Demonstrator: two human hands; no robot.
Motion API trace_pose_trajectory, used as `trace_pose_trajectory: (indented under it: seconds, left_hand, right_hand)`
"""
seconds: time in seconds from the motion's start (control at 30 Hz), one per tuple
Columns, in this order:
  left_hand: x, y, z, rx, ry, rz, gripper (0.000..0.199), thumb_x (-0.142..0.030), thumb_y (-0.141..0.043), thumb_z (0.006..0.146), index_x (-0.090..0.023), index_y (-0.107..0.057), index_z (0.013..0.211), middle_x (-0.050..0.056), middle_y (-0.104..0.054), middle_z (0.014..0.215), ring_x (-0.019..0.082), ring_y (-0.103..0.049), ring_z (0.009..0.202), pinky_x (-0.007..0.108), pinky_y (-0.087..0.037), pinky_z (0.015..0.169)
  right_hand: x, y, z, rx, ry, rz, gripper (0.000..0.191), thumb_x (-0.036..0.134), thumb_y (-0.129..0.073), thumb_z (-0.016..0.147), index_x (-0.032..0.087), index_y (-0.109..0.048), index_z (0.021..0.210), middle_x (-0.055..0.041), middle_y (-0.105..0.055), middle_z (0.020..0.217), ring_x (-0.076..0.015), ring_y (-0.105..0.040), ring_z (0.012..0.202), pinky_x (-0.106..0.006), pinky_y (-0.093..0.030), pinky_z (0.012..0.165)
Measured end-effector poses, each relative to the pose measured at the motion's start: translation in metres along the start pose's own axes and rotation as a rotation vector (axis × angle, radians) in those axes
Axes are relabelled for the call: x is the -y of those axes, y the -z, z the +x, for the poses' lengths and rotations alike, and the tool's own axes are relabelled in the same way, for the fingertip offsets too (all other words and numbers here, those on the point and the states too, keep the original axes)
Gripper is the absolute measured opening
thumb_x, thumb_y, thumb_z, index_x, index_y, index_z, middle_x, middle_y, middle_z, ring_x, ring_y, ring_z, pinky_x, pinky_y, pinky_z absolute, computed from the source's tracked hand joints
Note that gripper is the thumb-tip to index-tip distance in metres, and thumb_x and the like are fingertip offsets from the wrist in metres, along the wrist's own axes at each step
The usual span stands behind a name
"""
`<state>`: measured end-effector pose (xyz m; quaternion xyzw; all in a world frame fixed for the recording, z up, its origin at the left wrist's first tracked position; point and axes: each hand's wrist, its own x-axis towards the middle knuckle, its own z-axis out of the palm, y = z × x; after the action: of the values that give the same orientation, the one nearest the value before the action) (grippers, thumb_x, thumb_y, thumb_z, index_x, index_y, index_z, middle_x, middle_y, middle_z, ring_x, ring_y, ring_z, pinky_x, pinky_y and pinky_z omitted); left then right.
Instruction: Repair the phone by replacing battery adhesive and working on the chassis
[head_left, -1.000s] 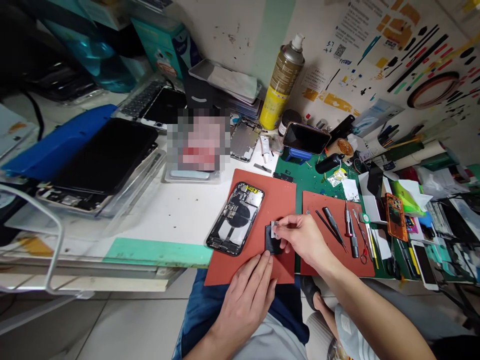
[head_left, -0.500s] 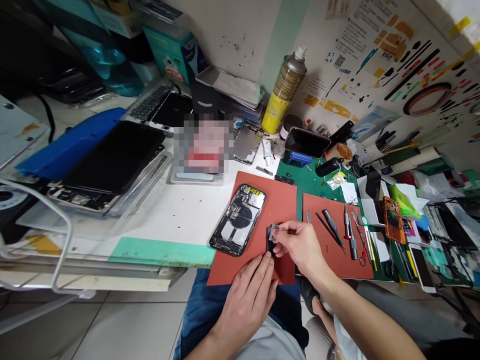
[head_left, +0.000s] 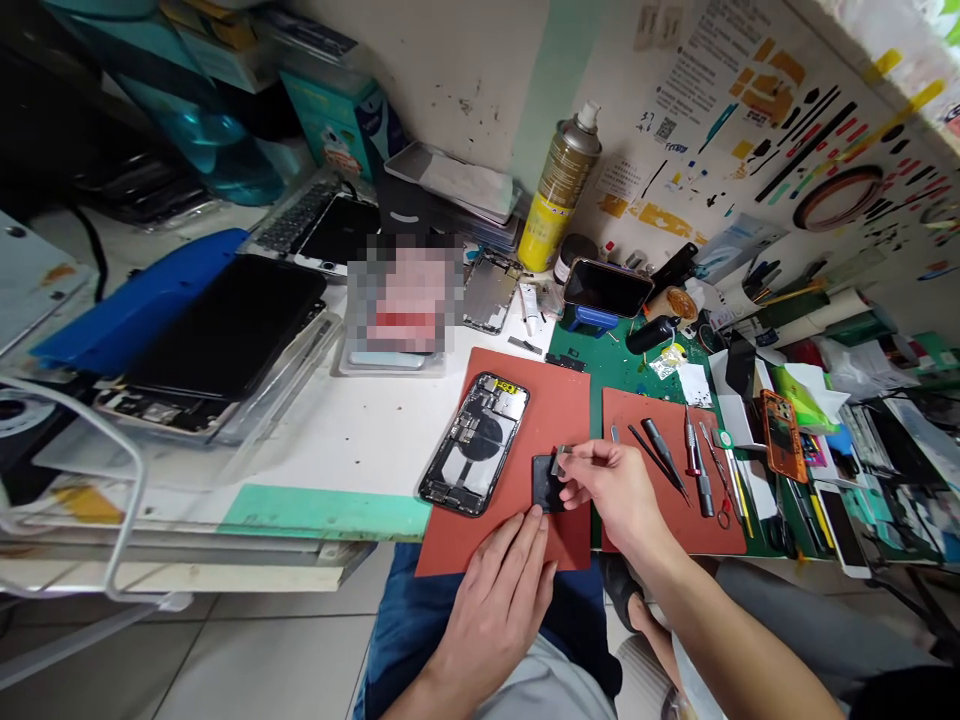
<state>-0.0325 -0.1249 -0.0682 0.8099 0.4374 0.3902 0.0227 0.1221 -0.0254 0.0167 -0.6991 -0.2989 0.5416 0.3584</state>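
Two hands (head_left: 501, 578), one black slab (head_left: 545, 486), one phone (head_left: 477, 442)

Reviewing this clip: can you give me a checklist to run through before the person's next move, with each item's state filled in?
1. Right hand has hold of the small grey piece: ok, pinched in the fingertips.
2. Left hand placed at the black rectangular piece: ok, fingertips at its near edge; pressure cannot be seen.
3. Grey piece clear of the black piece: cannot tell; they overlap in this view.
4. Opened phone apart from the black piece: ok, red mat shows between them.
5. Screwdriver clear of the right hand: ok, it lies on the other mat.
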Motion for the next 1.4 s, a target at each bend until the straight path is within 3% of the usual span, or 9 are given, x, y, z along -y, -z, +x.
trace_pose_trajectory:
  seconds: [0.33, 0.47, 0.57, 0.67, 0.73, 0.83, 0.97, 1.13, 1.4]
  left_hand:
    - [-0.002, 0.002, 0.001, 0.026, -0.005, -0.018, 0.039, -0.01, -0.067, 0.103, 0.002, -0.067, 0.14, 0.022, -0.075, 0.139, 0.037, -0.068, 0.127, 0.047, -0.053, 0.101]
    - [0.003, 0.024, 0.014, 0.075, -0.046, -0.087, 0.045, -0.002, -0.067, 0.1, 0.003, -0.063, 0.144, 0.023, -0.072, 0.143, 0.037, -0.062, 0.136, 0.047, -0.053, 0.111]
    - [0.013, 0.037, 0.043, 0.114, -0.037, -0.092, 0.045, 0.001, -0.061, 0.101, -0.002, -0.061, 0.146, 0.017, -0.075, 0.136, 0.03, -0.065, 0.129, 0.042, -0.054, 0.113]
    - [0.021, 0.033, 0.086, 0.303, 0.005, 0.001, 0.031, -0.014, -0.053, 0.11, -0.008, -0.066, 0.138, 0.016, -0.075, 0.129, 0.031, -0.066, 0.121, 0.047, -0.056, 0.107]
    - [0.019, 0.022, 0.115, 0.582, 0.064, 0.035, 0.025, -0.017, -0.049, 0.111, -0.012, -0.069, 0.126, 0.015, -0.075, 0.12, 0.032, -0.067, 0.113, 0.048, -0.057, 0.1]
    - [0.011, 0.005, 0.145, 0.751, 0.085, 0.075, 0.012, -0.02, -0.06, 0.107, -0.014, -0.071, 0.108, 0.015, -0.073, 0.109, 0.034, -0.067, 0.106, 0.046, -0.056, 0.093]
    - [0.005, -0.006, 0.163, 0.85, 0.132, 0.098, 0.009, -0.022, -0.068, 0.102, -0.014, -0.067, 0.106, 0.019, -0.071, 0.114, 0.037, -0.066, 0.112, 0.047, -0.051, 0.097]
    - [0.013, -0.007, 0.177, 0.958, 0.253, -0.007, 0.014, -0.028, -0.072, 0.097, -0.02, -0.062, 0.097, 0.014, -0.072, 0.106, 0.034, -0.068, 0.106, 0.04, -0.049, 0.09]
    - [0.032, 0.001, 0.182, 0.983, 0.605, -0.492, 0.037, -0.046, -0.076, 0.087, -0.023, -0.054, 0.067, -0.002, -0.056, 0.064, 0.018, -0.055, 0.062, 0.03, -0.036, 0.058]
  right_hand:
    - [0.004, -0.006, 0.008, -0.018, 0.018, 0.061, 0.038, 0.046, -0.095, 0.06, 0.017, -0.071, 0.065, -0.0026, -0.068, 0.061, -0.0154, -0.063, 0.044, -0.027, -0.056, 0.042]
    - [0.012, 0.034, -0.006, -0.137, 0.102, 0.157, 0.039, 0.048, -0.098, 0.061, 0.017, -0.075, 0.072, -0.0038, -0.073, 0.071, -0.0135, -0.063, 0.052, -0.027, -0.056, 0.049]
    - [-0.008, 0.071, -0.037, -0.247, 0.142, 0.223, 0.041, 0.051, -0.099, 0.066, 0.018, -0.079, 0.079, -0.0047, -0.074, 0.077, -0.0137, -0.062, 0.056, -0.027, -0.054, 0.052]
    - [-0.047, 0.086, -0.071, -0.242, 0.107, 0.231, 0.042, 0.054, -0.098, 0.073, 0.018, -0.082, 0.087, -0.0047, -0.074, 0.075, -0.0156, -0.064, 0.058, -0.029, -0.055, 0.056]
    - [-0.071, 0.084, -0.091, -0.192, 0.05, 0.233, 0.047, 0.06, -0.096, 0.074, 0.018, -0.08, 0.087, -0.0041, -0.071, 0.07, -0.0173, -0.065, 0.059, -0.03, -0.056, 0.058]
    - [-0.095, 0.078, -0.11, -0.133, -0.034, 0.249, 0.057, 0.069, -0.095, 0.07, 0.017, -0.079, 0.087, -0.0046, -0.07, 0.066, -0.0194, -0.066, 0.058, -0.031, -0.057, 0.058]
    - [-0.104, 0.079, -0.12, -0.107, -0.051, 0.279, 0.064, 0.075, -0.095, 0.065, 0.016, -0.079, 0.086, -0.0059, -0.071, 0.065, -0.0209, -0.067, 0.058, -0.033, -0.057, 0.059]
    - [-0.11, 0.087, -0.118, -0.093, -0.038, 0.304, 0.064, 0.075, -0.094, 0.066, 0.016, -0.079, 0.085, -0.006, -0.071, 0.065, -0.0203, -0.066, 0.059, -0.032, -0.057, 0.06]
    - [-0.119, 0.091, -0.118, -0.079, -0.013, 0.313, 0.06, 0.073, -0.093, 0.069, 0.016, -0.08, 0.085, -0.0063, -0.071, 0.065, -0.0194, -0.065, 0.059, -0.03, -0.056, 0.06]
